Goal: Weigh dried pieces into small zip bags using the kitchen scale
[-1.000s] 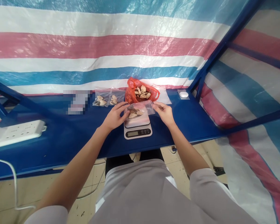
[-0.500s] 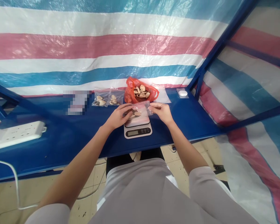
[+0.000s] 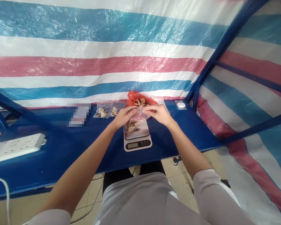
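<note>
Seen from the wearer's own head, a single camera faces forward and steeply down, over the shirt point(image 3: 135, 200) at the frame's lower edge. The wide view reaches across the blue counter point(image 3: 61, 148) to striped sheeting point(image 3: 103, 67) behind, with the left hand point(image 3: 124, 117) and right hand point(image 3: 161, 114) near mid-frame.

Clear bag point(image 3: 140, 117): thin, glossy plastic film, wrinkled; slices point(image 3: 132, 127) inside: matt, rough; scale point(image 3: 140, 138): smooth white plastic housing point(image 3: 126, 147), mirror-like platform point(image 3: 144, 130) of metallic look; red bag point(image 3: 130, 99): thin, crinkled plastic film; tabletop point(image 3: 72, 150): smooth blue, painted look with a soft sheen; power strip point(image 3: 21, 146): smooth white plastic; striped sheet point(image 3: 103, 65): woven plastic, glossy, creased; frame point(image 3: 207, 69): smooth, painted-metal look; shirt point(image 3: 142, 200): matt, pale cloth.
</note>
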A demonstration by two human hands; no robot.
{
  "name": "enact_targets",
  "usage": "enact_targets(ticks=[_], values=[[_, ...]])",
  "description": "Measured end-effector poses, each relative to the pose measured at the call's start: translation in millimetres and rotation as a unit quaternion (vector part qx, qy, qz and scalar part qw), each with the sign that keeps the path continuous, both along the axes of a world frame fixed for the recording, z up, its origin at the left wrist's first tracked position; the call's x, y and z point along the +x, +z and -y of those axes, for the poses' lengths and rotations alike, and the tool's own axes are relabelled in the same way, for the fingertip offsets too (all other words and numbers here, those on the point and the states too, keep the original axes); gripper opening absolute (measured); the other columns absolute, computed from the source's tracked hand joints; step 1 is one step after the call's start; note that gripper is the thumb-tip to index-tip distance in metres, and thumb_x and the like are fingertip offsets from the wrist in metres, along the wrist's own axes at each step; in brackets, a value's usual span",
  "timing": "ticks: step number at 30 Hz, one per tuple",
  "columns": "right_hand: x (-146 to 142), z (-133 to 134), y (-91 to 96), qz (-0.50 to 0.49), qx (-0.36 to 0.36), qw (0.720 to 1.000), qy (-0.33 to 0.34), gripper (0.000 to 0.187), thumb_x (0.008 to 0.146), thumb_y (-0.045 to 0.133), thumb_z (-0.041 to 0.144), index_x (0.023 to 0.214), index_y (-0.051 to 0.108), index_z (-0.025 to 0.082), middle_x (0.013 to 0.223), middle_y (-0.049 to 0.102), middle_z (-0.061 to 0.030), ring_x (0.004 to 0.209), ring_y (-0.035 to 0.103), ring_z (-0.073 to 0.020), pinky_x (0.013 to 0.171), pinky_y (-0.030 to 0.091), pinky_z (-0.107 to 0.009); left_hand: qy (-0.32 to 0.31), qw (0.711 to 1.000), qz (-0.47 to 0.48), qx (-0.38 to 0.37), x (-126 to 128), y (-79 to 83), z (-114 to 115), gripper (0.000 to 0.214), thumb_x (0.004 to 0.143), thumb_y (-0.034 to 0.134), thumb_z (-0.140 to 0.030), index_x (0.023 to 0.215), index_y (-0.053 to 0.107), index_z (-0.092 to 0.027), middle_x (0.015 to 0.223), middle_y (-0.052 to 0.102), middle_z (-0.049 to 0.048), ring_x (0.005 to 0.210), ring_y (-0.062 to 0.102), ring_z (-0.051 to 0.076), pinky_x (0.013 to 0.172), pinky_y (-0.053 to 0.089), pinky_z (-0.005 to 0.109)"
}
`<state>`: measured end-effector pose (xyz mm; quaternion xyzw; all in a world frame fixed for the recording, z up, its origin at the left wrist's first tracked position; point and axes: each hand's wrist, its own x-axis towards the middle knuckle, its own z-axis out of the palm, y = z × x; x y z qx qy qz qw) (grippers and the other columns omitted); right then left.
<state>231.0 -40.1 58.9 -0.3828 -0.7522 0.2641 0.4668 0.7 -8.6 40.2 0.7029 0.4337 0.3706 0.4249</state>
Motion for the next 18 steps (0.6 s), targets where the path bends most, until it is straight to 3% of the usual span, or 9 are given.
enact_targets(ticks=[5,10,14,18], values=[[0,-7,9.8,0.021,0.014,1.000,-0.009,0.017,0.087,0.071,0.032,0.100,0.082,0.028,0.105,0.080,0.0000,0.100,0.075,-0.0240,0.090,0.059,-0.036,0.003,0.986,0.119,-0.117,3,4.3,-1,0.050,0.070,0.082,-0.053,0.107,0.078,-0.020,0.107,0.076,0.0080,0.088,0.068,0.021,0.079,0.052,0.032],[-3,-19,0.3,-0.027,-0.030,0.999,-0.010,0.022,0.087,0.070,0.036,0.103,0.080,0.025,0.112,0.079,-0.0033,0.108,0.072,-0.0250,0.092,0.059,-0.036,0.045,0.951,0.246,-0.182,8,2.4,10,0.043,0.057,0.092,-0.045,0.086,0.076,-0.017,0.077,0.070,0.0019,0.070,0.062,0.014,0.067,0.052,0.028],[-8,-30,-18.4,-0.115,-0.123,0.985,-0.033,0.039,0.080,0.075,0.047,0.112,0.076,0.024,0.122,0.075,-0.0068,0.112,0.070,-0.0267,0.089,0.061,-0.040,0.089,0.917,0.327,-0.209,16,-4.3,20,0.044,0.053,0.095,-0.040,0.084,0.072,-0.018,0.080,0.071,0.0006,0.070,0.064,0.014,0.067,0.055,0.030],[-12,-36,-34.2,-0.187,-0.229,0.955,-0.039,0.052,0.071,0.082,0.055,0.110,0.077,0.022,0.106,0.078,-0.0069,0.100,0.074,-0.0258,0.081,0.065,-0.040,0.102,0.902,0.372,-0.193,20,-10.4,23,0.044,0.052,0.095,-0.037,0.081,0.069,-0.017,0.079,0.071,-0.0001,0.070,0.065,0.013,0.069,0.056,0.029]])
